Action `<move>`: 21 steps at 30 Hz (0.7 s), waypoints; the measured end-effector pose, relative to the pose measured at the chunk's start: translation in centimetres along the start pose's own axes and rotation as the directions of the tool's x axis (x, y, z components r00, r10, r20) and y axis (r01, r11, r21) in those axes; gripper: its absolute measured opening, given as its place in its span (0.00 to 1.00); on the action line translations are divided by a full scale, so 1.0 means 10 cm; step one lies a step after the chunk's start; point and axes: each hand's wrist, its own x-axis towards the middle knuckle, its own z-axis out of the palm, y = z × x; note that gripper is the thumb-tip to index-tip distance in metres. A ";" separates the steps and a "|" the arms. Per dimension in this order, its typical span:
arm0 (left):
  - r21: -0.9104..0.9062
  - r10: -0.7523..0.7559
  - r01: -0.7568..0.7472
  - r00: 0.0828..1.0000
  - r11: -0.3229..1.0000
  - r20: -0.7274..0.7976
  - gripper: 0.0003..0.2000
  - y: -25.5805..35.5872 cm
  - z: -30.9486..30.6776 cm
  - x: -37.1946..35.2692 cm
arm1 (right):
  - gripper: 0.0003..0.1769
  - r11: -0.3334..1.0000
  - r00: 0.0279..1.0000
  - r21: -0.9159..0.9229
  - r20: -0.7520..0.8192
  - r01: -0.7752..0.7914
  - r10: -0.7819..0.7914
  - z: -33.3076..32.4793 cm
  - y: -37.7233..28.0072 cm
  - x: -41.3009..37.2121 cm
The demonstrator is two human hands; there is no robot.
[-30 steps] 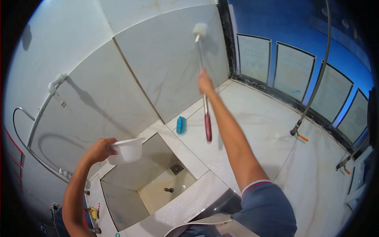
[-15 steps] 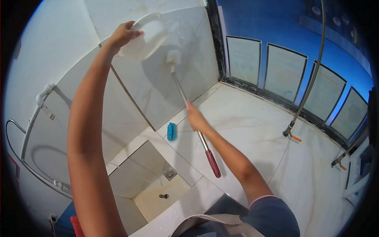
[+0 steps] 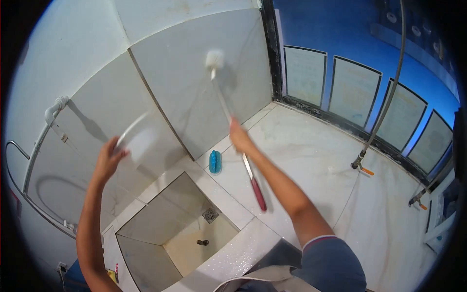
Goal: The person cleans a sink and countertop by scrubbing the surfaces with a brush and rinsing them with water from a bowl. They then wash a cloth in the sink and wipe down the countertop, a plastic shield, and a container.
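My right hand (image 3: 240, 136) grips the metal shaft of a long-handled scrub brush (image 3: 221, 97). Its white head is up against the grey wall panel (image 3: 175, 53), and its dark red grip hangs free below my hand. Over on the left, my left hand (image 3: 109, 159) is closed on the rim of a white plastic basin (image 3: 140, 138), which is tilted and smeared by motion. A small blue scrubbing brush (image 3: 214, 161) lies on the white tiled counter (image 3: 287, 146) beside the sunken sink (image 3: 160, 207).
A drain (image 3: 210, 215) and a small dark tap-like fitting sit inside the sink. White pipes (image 3: 51, 114) run along the left wall. Two valves with orange levers (image 3: 366, 171) stand at the right, near a dark-framed window. Water drops dot the front ledge.
My left hand has swung down and left with the basin, away from the upper wall panel. The brush head has shifted slightly up the wall while my right hand keeps its grip.
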 end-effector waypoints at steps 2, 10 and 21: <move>-0.006 -0.153 0.154 0.985 0.988 0.085 0.16 -0.14 -0.05 -0.38 | 0.28 0.999 0.999 0.017 -0.036 -0.030 0.030 -0.40 -0.13 0.62; 0.291 -0.277 0.245 0.958 0.925 0.077 0.17 -0.75 -0.11 -1.08 | 0.28 0.977 0.982 0.107 0.075 -0.183 0.176 0.00 -0.24 -0.20; 0.260 -0.250 0.228 0.967 0.938 0.054 0.19 -0.81 0.11 -1.21 | 0.24 0.991 0.992 -0.106 0.091 -0.076 0.086 -0.57 -0.52 -0.05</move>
